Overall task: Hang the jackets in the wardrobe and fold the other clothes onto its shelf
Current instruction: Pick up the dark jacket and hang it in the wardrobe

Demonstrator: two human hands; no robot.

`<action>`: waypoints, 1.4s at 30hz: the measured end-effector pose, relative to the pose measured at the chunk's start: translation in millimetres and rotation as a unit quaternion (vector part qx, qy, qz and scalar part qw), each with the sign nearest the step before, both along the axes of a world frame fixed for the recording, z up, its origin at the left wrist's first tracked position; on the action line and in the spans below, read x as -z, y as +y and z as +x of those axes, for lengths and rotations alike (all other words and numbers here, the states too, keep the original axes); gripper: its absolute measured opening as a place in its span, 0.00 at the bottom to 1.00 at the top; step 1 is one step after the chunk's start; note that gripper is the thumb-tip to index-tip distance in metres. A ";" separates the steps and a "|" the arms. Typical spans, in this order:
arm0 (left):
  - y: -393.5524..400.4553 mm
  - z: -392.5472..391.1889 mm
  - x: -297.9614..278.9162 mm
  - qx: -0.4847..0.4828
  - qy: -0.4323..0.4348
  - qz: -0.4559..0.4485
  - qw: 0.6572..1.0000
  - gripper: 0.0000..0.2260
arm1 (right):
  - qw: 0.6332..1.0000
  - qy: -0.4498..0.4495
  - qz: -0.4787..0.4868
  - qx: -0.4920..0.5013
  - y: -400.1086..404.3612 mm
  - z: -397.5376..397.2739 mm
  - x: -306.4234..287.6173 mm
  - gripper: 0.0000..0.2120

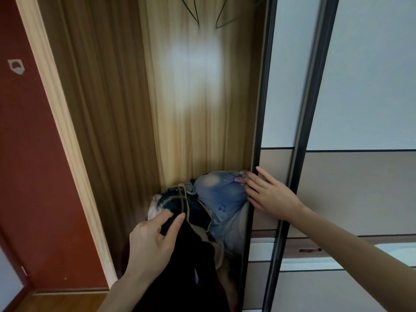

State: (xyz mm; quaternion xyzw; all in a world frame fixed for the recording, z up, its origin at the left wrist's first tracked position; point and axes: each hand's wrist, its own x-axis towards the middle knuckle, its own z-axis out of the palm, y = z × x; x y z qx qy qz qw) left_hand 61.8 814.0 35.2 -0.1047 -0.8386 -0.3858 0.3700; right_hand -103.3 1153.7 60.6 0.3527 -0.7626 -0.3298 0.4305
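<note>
An open wooden wardrobe (126, 109) stands in front of me. A heap of clothes lies at its bottom: a light blue denim piece (221, 194), a dark garment with gold trim (193, 210), a white piece (155, 207). A black garment (198, 266) hangs down from the heap toward me. My left hand (153, 242) pinches the black garment's top edge between thumb and forefinger. My right hand (267, 194) has straight spread fingers that touch the denim piece at the door's edge. Empty wire hangers (209, 12) hang at the top.
The dark-framed sliding door (258, 154) stands right of the opening, its white and beige panels (360, 86) beyond. A red wall (29, 176) and a cream door frame (60, 122) lie to the left. Wooden floor (56, 302) shows at the bottom left.
</note>
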 end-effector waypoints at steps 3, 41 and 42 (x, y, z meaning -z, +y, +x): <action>5.9 -5.2 -1.9 0.002 -0.004 0.003 1.000 0.23 | 0.999 0.013 -0.004 -0.034 11.8 -4.8 -0.2 0.19; -28.5 -45.6 -125.0 0.122 -0.039 0.067 0.990 0.13 | 0.576 -0.486 -0.638 -0.159 -153.4 65.9 -7.5 0.06; -33.5 -47.7 -131.8 0.122 -0.045 0.053 0.990 0.13 | 0.565 -0.456 -0.670 -0.155 -152.0 61.8 -21.6 0.07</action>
